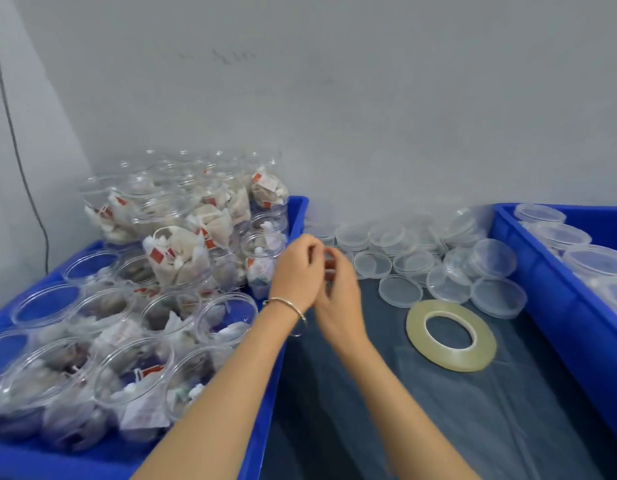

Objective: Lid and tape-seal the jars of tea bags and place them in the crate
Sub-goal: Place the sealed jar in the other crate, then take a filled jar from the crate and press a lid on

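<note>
My left hand [295,271] and my right hand [340,299] meet over the dark table, just beside the right rim of the left blue crate [265,393]. Their fingers curl toward each other, fingertips close together. The blur hides whether anything is pinched between them. The left crate holds several open clear jars of tea bags [227,317], with more jars stacked on their sides [182,251] at its far end. Loose clear lids [414,263] lie in a pile at the back of the table. A flat roll of clear tape [416,327] lies to the right of my hands.
A second blue crate [559,306] stands on the right with lidded jars [594,261] inside. The dark table [369,410] is covered with clear plastic film. A grey wall closes the back, and a black cable [19,161] hangs at the left.
</note>
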Available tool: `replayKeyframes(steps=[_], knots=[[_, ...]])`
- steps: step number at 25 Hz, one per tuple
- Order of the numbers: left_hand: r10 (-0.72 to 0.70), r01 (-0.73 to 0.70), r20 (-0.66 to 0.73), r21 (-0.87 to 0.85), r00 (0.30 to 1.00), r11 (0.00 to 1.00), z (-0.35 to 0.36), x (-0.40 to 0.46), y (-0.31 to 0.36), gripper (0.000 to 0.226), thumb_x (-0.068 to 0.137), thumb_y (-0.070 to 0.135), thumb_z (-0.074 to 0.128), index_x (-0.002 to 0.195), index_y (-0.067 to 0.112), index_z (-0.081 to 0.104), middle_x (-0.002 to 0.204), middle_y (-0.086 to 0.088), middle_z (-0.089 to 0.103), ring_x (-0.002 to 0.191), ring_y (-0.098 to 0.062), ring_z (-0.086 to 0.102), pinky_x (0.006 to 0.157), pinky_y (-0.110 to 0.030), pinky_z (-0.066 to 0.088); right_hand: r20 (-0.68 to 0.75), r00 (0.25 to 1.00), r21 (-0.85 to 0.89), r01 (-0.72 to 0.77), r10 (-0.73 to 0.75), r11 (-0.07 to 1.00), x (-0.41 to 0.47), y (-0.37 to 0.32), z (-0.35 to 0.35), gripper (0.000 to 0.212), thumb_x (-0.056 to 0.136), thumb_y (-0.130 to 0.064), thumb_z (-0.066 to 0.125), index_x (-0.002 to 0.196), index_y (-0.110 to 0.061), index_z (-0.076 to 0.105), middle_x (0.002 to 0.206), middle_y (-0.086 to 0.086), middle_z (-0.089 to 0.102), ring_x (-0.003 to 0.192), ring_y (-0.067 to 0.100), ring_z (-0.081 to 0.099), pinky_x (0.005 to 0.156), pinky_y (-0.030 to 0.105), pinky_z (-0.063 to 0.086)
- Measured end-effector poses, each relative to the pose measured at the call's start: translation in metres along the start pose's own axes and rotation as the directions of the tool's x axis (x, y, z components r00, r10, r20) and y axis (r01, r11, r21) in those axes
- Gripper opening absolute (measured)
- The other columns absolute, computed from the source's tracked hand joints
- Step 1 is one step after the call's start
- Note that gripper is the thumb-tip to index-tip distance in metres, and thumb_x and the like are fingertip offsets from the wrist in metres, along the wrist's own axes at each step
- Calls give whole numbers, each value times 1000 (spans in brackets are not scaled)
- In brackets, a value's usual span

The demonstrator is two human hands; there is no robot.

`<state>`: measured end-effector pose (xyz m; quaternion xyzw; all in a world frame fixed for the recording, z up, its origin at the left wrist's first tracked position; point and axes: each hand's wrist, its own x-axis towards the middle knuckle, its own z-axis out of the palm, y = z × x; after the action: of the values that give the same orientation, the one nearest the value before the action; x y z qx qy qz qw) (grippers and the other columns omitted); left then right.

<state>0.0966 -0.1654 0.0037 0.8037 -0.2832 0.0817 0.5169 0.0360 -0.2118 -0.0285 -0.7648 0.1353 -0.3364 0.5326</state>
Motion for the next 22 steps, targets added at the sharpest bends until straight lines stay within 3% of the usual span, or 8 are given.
replayKeyframes(steps=[4,7,10,13,16,17,20,22], knots=[[-166,197,-176,181,970,964,-44,16,-43,26,88,-6,45,112,-1,53,113,-20,55,103,-34,55,91,-39,42,149,987,-72,-54,64,996,4,-4,43,50,96,-6,40,144,-10,30,131,6,39,104,11,44,84,14,33],[-299,266,19,405,954,875,-69,20,-57,32,86,-5,48,116,0,56,120,-21,57,110,-35,55,96,-41,43,224,974,-225,27,25,974,7,-9,60,43,95,-7,41,138,-5,37,132,12,40,119,22,40,92,20,33],[-411,222,216,579,886,784,-95,13,-58,23,92,4,51,108,7,66,113,-13,66,106,-28,60,92,-31,45,307,952,-461,154,-6,874,6,-8,68,33,97,-16,41,127,-2,48,134,13,43,130,27,31,107,37,28],[-410,167,359,547,839,820,-108,7,-53,19,97,14,51,105,9,68,105,-8,69,100,-22,62,93,-30,46,410,907,-582,174,102,795,5,-8,68,38,100,-26,32,111,-3,61,136,9,48,143,20,15,116,48,13],[-459,135,524,542,717,829,-114,4,-51,32,92,-4,47,117,8,63,111,-2,64,107,-14,59,95,-22,43,420,895,-589,144,149,795,5,-9,66,46,102,-30,29,96,-2,66,134,6,50,145,18,10,117,50,6],[-466,133,527,550,711,825,-115,4,-52,38,89,-10,46,119,7,62,114,-2,64,110,-14,59,97,-22,44,420,894,-594,141,156,792,5,-10,66,47,102,-31,28,95,-3,66,133,5,50,145,17,10,117,50,5],[-426,184,379,531,822,827,-115,6,-52,26,83,-9,61,102,6,71,102,-10,72,99,-21,66,94,-34,51,430,884,-576,111,185,810,5,-12,65,47,103,-30,27,87,-6,64,129,5,53,145,17,10,117,50,5],[-345,197,285,441,894,876,-113,6,-44,17,82,-5,66,92,7,74,94,-9,73,92,-22,68,90,-35,52,418,899,-453,82,130,888,4,-14,61,40,101,-26,29,75,-14,57,109,1,59,142,18,21,116,51,11]])
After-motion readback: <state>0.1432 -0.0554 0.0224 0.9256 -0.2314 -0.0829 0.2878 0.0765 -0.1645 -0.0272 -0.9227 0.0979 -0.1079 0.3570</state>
